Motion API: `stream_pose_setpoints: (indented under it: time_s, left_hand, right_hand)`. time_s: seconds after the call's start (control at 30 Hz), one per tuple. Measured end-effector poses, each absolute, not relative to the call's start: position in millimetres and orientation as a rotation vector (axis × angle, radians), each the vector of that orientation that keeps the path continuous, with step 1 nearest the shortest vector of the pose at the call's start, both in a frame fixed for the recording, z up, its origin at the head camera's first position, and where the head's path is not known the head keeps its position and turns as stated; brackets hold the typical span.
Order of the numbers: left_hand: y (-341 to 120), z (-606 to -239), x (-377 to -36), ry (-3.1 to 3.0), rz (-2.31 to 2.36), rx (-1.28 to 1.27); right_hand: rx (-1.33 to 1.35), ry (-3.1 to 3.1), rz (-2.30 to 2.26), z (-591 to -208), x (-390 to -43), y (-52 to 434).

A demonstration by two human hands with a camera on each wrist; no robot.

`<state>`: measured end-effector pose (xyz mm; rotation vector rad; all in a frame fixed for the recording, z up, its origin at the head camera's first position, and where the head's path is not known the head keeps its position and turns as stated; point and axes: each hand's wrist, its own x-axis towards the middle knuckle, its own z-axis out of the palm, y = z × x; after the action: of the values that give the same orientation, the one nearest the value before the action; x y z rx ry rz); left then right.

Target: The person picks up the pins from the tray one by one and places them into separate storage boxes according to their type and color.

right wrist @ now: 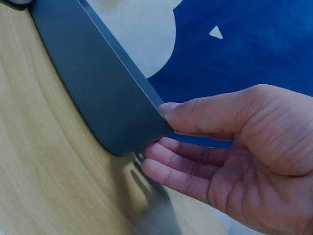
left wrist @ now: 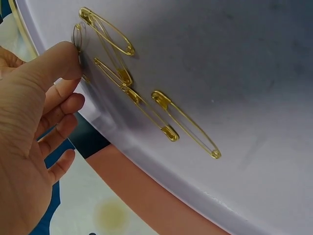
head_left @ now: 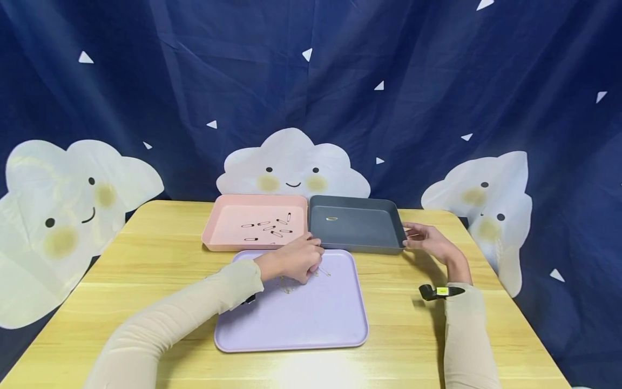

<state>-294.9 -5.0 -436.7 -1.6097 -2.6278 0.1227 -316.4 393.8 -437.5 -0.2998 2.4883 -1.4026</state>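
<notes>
My left hand (head_left: 296, 259) rests on the far part of a lilac tray (head_left: 301, 319), over several gold safety pins (head_left: 286, 284). In the left wrist view my left hand (left wrist: 29, 122) touches the end of one gold safety pin (left wrist: 78, 34) with its thumb tip, the other fingers loosely curled and off it. More gold safety pins (left wrist: 186, 122) lie on the lilac tray (left wrist: 234, 63) beside it. My right hand (head_left: 425, 237) holds the front right corner of a grey tray (head_left: 357, 248). In the right wrist view my right hand (right wrist: 230, 142) has its thumb on the grey tray's (right wrist: 98, 83) rim and its fingers under it.
A pink tray (head_left: 214, 227) with several black safety pins (head_left: 269, 227) stands left of the grey tray, which holds one gold pin (head_left: 332, 219). All three trays sit on a wooden table (head_left: 146, 259) before a dark blue cloud curtain (head_left: 340, 81).
</notes>
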Motion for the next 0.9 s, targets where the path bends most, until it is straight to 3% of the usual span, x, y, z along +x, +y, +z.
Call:
stream_pose_setpoints:
  time_s: [0.37, 0.9]
  left_hand:
    - [-6.5, -429.6, -300.1, -2.555, 0.062, -1.585]
    - [9.7, -373.4, -325.1, -2.434, 0.019, -1.447]
  right_hand:
    - [-0.301, 2.497, -1.393, -437.2, -316.2, 393.0]
    - [-0.296, 2.499, -1.385, -436.3, -315.4, 393.3]
